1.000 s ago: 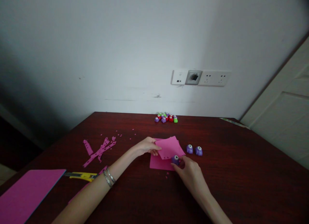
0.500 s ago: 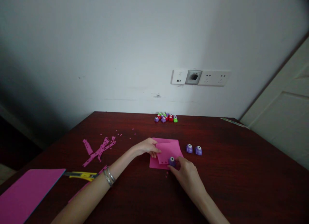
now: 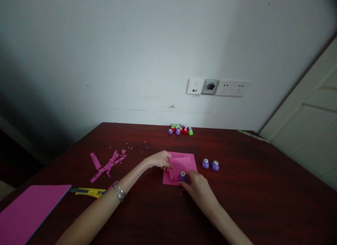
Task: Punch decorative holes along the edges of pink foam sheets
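My left hand pinches the left edge of a small pink sheet of paper, which has a row of punched holes along its near edge. Beneath it, another pink sheet lies flat on the dark table. Between the thumb and fingers of my right hand is a purple craft punch with a white, eye-like button. That punch sits at the near edge of the upper sheet, right of the holes; its slot is hidden. Just right of the sheets stand two more purple punches.
Several small green, red and purple punches cluster near the wall. Perforated pink strips and tiny cut-outs lie on the left. A yellow utility knife lies beside a large pink sheet at lower left.
The upper pink sheet has come down and turned to lie nearly square over the lower one. My right hand has moved slightly left with the purple punch along its near edge.
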Available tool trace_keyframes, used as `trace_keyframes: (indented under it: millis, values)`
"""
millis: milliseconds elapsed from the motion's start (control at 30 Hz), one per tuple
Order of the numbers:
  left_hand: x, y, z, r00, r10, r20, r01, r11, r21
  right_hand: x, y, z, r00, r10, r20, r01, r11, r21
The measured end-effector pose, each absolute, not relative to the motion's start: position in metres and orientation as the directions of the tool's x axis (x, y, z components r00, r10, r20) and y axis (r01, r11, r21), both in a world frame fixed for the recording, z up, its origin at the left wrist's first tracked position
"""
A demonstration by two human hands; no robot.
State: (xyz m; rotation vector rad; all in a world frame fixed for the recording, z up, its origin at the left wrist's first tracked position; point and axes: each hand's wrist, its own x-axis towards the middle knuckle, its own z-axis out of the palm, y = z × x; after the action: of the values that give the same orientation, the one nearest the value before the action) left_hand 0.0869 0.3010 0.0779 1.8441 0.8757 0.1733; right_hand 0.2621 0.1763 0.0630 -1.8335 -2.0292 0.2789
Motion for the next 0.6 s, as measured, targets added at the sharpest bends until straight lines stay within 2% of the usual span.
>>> trace_keyframes:
  millis: [167,300,367,500,600]
  values:
    - [0.085,0.304,0.081,0.751,0.603,-0.268,0.52,-0.292,0.803,0.261,0.183,0.069,-0.094,0.99,0.104,0.905,0.128,-0.405]
    - [0.084,0.306,0.081,0.759,0.601,-0.251,0.55,-0.384,0.741,0.267,0.189,0.076,-0.123,0.992,0.012,0.845,0.111,-0.523]
    - [0.083,0.306,0.083,0.745,0.636,-0.203,0.561,-0.431,0.707,0.273,0.191,0.078,-0.154,0.988,0.004,0.803,0.128,-0.582]
    - [0.081,0.303,0.089,0.682,0.732,0.005,0.597,-0.56,0.574,0.283,0.194,0.081,-0.219,0.975,0.046,0.76,0.2,-0.619]
    - [0.08,0.299,0.093,0.743,0.669,0.025,0.584,-0.666,0.463,0.285,0.195,0.081,-0.272,0.961,0.056,0.729,0.243,-0.639]
